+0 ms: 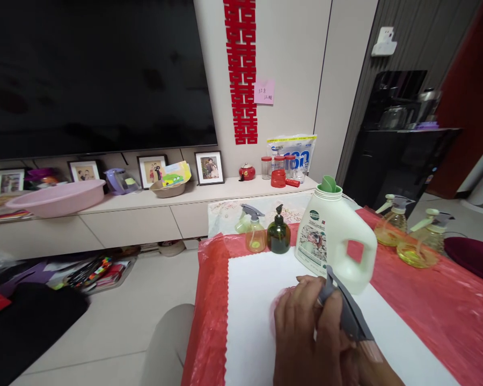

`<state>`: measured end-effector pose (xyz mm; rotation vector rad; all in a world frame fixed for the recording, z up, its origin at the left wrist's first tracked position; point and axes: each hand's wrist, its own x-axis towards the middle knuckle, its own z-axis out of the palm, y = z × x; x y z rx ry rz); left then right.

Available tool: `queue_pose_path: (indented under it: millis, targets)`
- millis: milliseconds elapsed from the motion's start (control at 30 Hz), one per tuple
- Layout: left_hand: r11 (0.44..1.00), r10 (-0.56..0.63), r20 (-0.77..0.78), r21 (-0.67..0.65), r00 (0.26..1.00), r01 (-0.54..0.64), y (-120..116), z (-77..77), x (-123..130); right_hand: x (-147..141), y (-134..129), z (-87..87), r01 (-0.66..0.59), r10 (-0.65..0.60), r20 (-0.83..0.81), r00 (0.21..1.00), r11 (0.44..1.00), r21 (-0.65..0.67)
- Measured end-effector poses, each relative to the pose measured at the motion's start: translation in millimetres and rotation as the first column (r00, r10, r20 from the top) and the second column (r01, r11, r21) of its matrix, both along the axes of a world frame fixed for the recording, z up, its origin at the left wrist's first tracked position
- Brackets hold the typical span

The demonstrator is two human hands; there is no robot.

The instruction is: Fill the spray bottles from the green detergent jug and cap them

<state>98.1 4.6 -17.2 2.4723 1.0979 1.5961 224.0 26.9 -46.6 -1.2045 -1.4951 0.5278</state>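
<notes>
Low over the white sheet (249,316), my left hand (306,327) is closed around a pinkish, see-through bottle (279,308), most of it hidden by the fingers. A grey trigger spray head (348,311) tilts beside the thumb. My right hand (366,364) is closed at the lower end of that spray head, its fingers largely covered by the left hand. Just beyond both hands stands a pale green jug (320,236) with a handle and a green cap (329,183). To its left are a dark green pump bottle (279,236) and an amber spray bottle (256,234).
Two spray bottles with yellow liquid, one nearer (421,246) and one farther (392,222), stand on the red plastic cover (459,305) at right. A low cabinet (132,222) with photo frames and a pink basin (60,198) runs along the wall.
</notes>
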Motion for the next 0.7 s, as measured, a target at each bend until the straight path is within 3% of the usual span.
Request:
queue_pose_path:
  millis: [100,200,367,467,600,700]
  targets:
    - [1.000,-0.015,0.014,-0.020,1.000,0.015,11,-5.9,-5,-7,0,10.5,-0.026,0.024,0.041,0.999,0.999,0.038]
    - [0.989,-0.065,0.071,-0.126,0.995,0.074,19,-13.1,-13,-12,-4,24.5,-0.045,0.035,0.119,0.992,0.996,0.083]
    - [0.901,-0.182,0.292,-0.332,0.939,0.278,24,-16.2,-28,-14,-8,32.0,-0.064,0.053,0.217,0.975,0.997,0.043]
    - [0.868,-0.219,0.381,-0.345,0.898,0.358,28,-16.7,-32,-14,-8,30.7,-0.093,0.087,0.239,0.967,0.996,0.014]
    - [0.870,-0.223,0.409,-0.325,0.885,0.370,30,-20.1,-32,-12,-10,34.1,-0.147,0.149,0.233,0.961,0.989,-0.029]
    - [0.877,-0.247,0.392,-0.298,0.886,0.376,30,-17.8,-33,-10,-11,37.4,-0.159,0.148,0.239,0.960,0.987,0.027]
